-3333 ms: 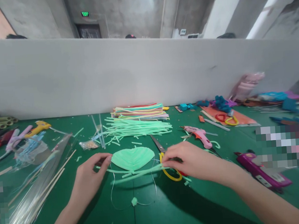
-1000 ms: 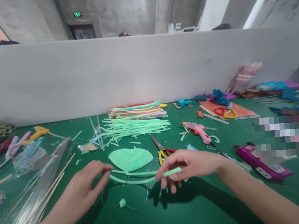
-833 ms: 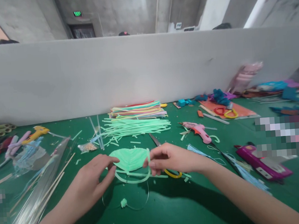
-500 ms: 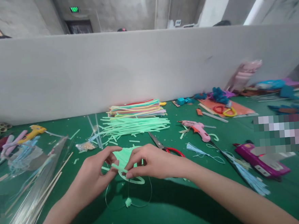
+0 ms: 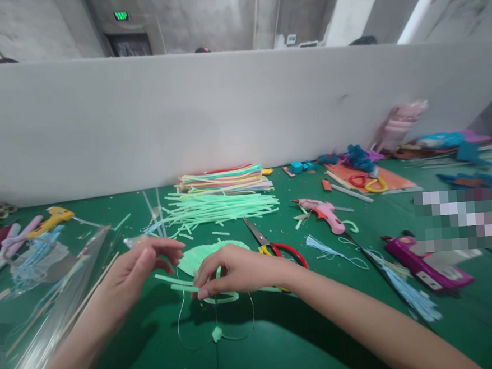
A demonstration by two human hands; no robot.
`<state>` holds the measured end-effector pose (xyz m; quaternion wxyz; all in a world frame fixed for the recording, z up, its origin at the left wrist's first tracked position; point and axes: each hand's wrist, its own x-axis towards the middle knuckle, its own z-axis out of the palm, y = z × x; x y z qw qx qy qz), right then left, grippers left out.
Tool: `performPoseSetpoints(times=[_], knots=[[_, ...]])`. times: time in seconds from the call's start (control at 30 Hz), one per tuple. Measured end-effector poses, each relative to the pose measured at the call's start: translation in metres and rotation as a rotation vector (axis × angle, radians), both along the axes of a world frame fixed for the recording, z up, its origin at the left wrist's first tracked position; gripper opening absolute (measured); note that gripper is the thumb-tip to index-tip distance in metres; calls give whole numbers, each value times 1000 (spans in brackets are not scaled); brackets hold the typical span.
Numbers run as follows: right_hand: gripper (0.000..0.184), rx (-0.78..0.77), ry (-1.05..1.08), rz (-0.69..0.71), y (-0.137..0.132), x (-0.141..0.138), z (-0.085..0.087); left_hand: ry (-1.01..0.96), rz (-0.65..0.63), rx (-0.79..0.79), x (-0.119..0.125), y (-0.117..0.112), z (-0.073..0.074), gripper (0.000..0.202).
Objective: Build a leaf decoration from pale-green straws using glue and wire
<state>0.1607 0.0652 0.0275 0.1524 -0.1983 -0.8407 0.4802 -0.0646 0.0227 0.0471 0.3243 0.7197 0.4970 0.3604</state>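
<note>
Between the thumb and fingers of my right hand [image 5: 230, 270] are light green pipe cleaners [image 5: 177, 282], their ends sticking out to the left and a bent loop hanging below. My left hand [image 5: 140, 270] is off to the left of them, fingers apart, holding nothing. Behind my right hand lies a flat green fuzzy leaf-like piece [image 5: 196, 258], partly hidden by it. Below hangs a thin wire frame with a small green fuzzy ball [image 5: 216, 334]. Scissors [image 5: 290, 251] with red and yellow handles lie just beyond my right wrist.
A pile of green pipe cleaners [image 5: 222, 206] and a coloured bundle [image 5: 224, 178] lie by the grey partition [image 5: 232, 112]. To the right are a pink glue gun [image 5: 326, 212], pale blue tassels [image 5: 324, 245] and a purple device [image 5: 426, 264]. A yellow glue gun [image 5: 54, 217] lies left.
My left hand has let go of the green pipe cleaner and moved left, its fingers opening. My right hand keeps hold of the pipe cleaners, and more of the leaf-like piece shows.
</note>
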Motion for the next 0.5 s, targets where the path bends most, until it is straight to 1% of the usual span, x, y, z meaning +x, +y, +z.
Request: performPoseSetpoints(times=[0.03, 0.1, 0.17, 0.27, 0.33, 0.5], knots=[[21, 1, 8, 12, 1, 0, -1, 106, -51, -7, 0, -2, 1, 37], [20, 26, 7, 23, 1, -1, -2, 343, -55, -45, 2, -7, 2, 32], [21, 67, -5, 2, 1, -3, -3, 441, -60, -98, 6, -11, 2, 31], [22, 128, 9, -43, -2, -4, -6, 479, -101, -141, 11, -11, 0, 31], [22, 162, 32, -63, -3, -4, -8, 485, -109, -116, 12, -10, -2, 33], [20, 213, 81, -134, -9, -1, -10, 449, -73, -52, 12, -6, -7, 29]])
